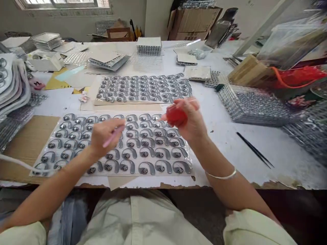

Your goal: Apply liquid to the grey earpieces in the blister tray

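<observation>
My left hand point(103, 136) is closed on a thin pink stick point(113, 134), held over the near clear blister tray point(51, 149) of several grey hook-shaped parts with round metal centres. My right hand point(190, 119) is closed on a small red object point(176, 115), blurred by motion, above the tray's upper right corner. A thin bracelet point(222, 176) circles my right wrist. A second filled tray point(144, 89) lies just beyond the first, on cardboard.
Black tweezers point(254, 149) lie on the white table to the right. Stacks of clear empty trays point(245, 105) stand at the right, a stacked pile point(149, 46) at the back centre, and padded sheets point(11, 85) at the left. Cardboard boxes point(194, 22) stand behind.
</observation>
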Motion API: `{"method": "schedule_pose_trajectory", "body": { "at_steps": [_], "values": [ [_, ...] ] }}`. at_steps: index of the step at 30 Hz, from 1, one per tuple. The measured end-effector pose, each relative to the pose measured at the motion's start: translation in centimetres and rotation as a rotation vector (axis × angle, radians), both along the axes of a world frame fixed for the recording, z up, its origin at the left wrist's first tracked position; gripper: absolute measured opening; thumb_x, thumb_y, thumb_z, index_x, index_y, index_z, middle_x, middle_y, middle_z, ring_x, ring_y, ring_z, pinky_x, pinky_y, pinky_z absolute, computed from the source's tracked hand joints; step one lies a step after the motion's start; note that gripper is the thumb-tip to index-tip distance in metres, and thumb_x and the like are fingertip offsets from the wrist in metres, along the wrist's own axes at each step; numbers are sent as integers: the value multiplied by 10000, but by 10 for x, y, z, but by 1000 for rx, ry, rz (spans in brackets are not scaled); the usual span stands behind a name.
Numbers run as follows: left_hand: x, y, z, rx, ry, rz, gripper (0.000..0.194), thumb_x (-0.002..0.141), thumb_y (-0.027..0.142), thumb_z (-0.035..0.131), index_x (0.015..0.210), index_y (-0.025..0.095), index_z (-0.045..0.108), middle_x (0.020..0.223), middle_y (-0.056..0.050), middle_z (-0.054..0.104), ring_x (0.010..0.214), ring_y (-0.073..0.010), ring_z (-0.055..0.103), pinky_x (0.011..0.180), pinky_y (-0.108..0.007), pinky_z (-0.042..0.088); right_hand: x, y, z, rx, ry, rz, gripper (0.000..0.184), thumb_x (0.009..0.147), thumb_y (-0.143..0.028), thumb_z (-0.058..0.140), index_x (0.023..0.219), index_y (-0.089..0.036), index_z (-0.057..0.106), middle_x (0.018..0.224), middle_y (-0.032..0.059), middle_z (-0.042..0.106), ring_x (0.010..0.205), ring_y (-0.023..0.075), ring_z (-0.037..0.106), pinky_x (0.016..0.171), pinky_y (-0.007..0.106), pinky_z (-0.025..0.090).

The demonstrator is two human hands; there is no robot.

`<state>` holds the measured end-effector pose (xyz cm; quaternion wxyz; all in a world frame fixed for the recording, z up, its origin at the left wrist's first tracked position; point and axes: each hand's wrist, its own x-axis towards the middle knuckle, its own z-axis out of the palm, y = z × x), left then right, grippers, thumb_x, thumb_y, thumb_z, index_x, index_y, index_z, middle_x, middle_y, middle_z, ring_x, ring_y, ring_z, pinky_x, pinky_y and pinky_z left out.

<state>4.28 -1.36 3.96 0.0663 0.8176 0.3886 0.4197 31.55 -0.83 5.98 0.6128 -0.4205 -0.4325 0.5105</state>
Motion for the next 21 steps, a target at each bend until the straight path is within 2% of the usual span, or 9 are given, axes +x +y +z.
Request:
{"method": "schedule_pose_trajectory", "body": {
  "at_steps": [2,3,6,8,13,16,21],
  "values": [
    [16,-14,-14,154,45,-193,179,824,83,603,980,146,664,878,-52,737,766,-153,712,584,-210,591,-8,-1,-8,-74,17,35,472,647,-552,715,910,-221,504,701,-26,658,474,117,607,353,203,394],
    [23,-21,-20,176,70,-238,207,818,73,608,1011,136,648,920,-68,735,819,-163,712,635,-225,605,-10,-3,-12,-101,15,34,487,632,-545,727,914,-218,502,691,-26,659,466,115,598,352,202,391],
    [32,-33,-33,145,115,-292,238,837,74,582,1069,123,602,986,-81,724,880,-156,704,727,-240,608,-12,-10,-24,-109,-26,-43,496,608,-529,752,907,-210,517,700,-23,660,455,110,583,340,201,373],
    [30,-38,-38,96,113,-314,231,860,76,551,1084,126,581,981,-71,724,882,-139,702,757,-230,600,-13,-13,-29,-41,-83,-119,457,615,-530,752,861,-205,546,701,-14,647,482,122,596,336,207,366],
    [24,-45,-40,92,156,-351,233,869,74,515,1093,110,566,994,-91,721,868,-149,704,654,-206,595,-19,-24,-35,260,-299,-247,298,726,-484,691,749,-199,607,697,13,622,620,147,624,506,274,498],
    [26,-48,-37,110,201,-355,192,893,95,480,1065,93,565,985,-112,720,803,-161,712,585,-225,590,-22,-31,-38,393,-433,-227,261,769,-450,654,752,-191,619,675,17,609,581,136,587,521,294,486],
    [30,-47,-34,117,219,-320,169,906,88,436,995,94,580,954,-105,722,691,-136,701,535,-213,574,-27,-35,-44,488,-572,-160,223,758,-397,672,810,-185,630,695,34,613,586,158,583,539,332,488]
  ]
}}
